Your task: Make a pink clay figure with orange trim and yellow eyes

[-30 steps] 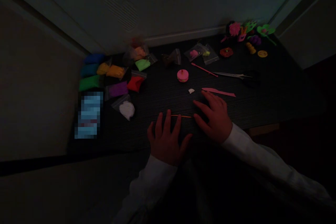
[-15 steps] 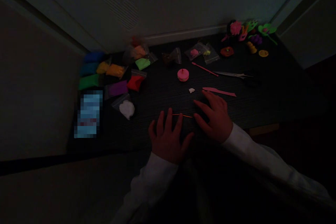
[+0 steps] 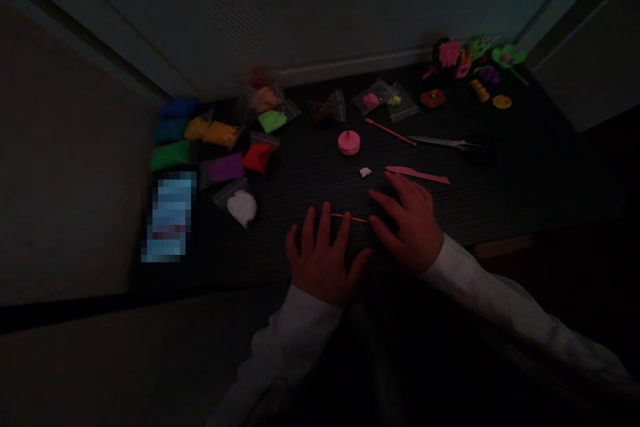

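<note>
The scene is very dark. My left hand lies flat on a dark ridged table, fingers stretched out over one end of a thin orange clay strand. My right hand also lies flat with fingers spread, its thumb and forefinger at the strand's other end. Just beyond the right fingers are a small white clay bit and a pink flat modelling tool. A pink round clay piece stands farther back.
Several bags of coloured clay lie at the back left, a white lump nearest. Scissors and a pink stick lie behind the tool. Finished clay figures crowd the far right corner. A blurred blue packet lies at the left edge.
My left hand has crept slightly forward and to the right over the strand. The right hand has hardly moved.
</note>
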`<state>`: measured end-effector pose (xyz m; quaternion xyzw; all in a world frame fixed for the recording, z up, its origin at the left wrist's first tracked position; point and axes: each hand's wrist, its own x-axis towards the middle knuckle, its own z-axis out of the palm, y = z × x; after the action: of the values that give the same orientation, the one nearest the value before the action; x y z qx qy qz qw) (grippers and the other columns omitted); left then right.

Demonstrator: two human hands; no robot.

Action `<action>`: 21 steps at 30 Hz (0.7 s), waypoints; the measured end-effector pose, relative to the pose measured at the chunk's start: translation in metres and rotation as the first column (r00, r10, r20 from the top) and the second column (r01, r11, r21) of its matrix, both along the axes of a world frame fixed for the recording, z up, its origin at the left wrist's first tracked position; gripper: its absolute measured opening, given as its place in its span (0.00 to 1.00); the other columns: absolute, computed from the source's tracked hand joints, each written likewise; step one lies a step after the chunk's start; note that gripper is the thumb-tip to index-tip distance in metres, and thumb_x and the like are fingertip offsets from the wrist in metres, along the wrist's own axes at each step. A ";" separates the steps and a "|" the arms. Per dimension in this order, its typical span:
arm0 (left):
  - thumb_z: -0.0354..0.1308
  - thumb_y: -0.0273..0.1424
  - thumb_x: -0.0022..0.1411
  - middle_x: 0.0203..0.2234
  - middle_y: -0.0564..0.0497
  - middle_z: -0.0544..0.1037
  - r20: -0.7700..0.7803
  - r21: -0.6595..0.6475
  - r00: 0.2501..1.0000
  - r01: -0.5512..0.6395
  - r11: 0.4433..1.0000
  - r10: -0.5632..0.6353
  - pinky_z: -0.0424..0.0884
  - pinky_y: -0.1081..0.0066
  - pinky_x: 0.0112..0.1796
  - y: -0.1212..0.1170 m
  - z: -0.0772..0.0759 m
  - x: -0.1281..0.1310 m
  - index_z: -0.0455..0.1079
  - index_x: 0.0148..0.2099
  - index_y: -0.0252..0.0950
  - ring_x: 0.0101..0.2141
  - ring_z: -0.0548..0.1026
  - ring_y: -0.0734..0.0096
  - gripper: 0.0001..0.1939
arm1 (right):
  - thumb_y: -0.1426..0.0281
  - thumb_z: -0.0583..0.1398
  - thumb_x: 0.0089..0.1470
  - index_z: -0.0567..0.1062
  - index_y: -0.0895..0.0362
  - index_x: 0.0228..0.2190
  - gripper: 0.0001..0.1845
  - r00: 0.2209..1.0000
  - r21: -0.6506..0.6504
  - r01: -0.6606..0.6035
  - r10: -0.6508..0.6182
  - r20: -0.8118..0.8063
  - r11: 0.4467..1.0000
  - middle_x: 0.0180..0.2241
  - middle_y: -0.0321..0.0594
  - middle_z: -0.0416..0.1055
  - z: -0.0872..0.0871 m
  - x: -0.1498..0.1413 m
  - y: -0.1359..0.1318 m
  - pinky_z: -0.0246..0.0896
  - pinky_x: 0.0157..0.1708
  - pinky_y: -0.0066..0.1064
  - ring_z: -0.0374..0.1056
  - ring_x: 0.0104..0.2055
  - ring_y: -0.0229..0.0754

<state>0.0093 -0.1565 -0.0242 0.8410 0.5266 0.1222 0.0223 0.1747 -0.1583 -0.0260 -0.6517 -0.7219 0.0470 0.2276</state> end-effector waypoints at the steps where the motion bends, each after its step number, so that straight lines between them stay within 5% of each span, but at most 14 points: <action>1: 0.49 0.46 0.51 0.55 0.42 0.57 0.006 0.004 1.000 0.000 1.000 0.000 0.44 0.49 0.50 0.002 0.000 0.002 0.60 0.53 0.40 0.55 0.51 0.49 0.28 | 0.62 0.52 0.50 0.65 0.55 0.47 0.22 1.000 -0.001 0.001 -0.001 -0.001 1.000 0.56 0.48 0.49 0.000 0.000 0.000 0.40 0.52 0.46 0.44 0.57 0.49; 21: 0.49 0.46 0.51 0.56 0.41 0.55 0.002 0.032 0.999 -0.040 0.999 0.040 0.45 0.48 0.49 0.008 0.000 -0.008 0.59 0.53 0.40 0.55 0.51 0.48 0.29 | 0.62 0.52 0.49 0.65 0.55 0.47 0.22 1.000 0.006 0.000 0.000 0.000 1.000 0.56 0.48 0.50 0.000 0.001 0.000 0.40 0.52 0.45 0.44 0.57 0.48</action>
<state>0.0016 -0.1488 -0.0241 0.8305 0.5412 0.1316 0.0067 0.1760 -0.1583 -0.0261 -0.6508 -0.7222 0.0449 0.2298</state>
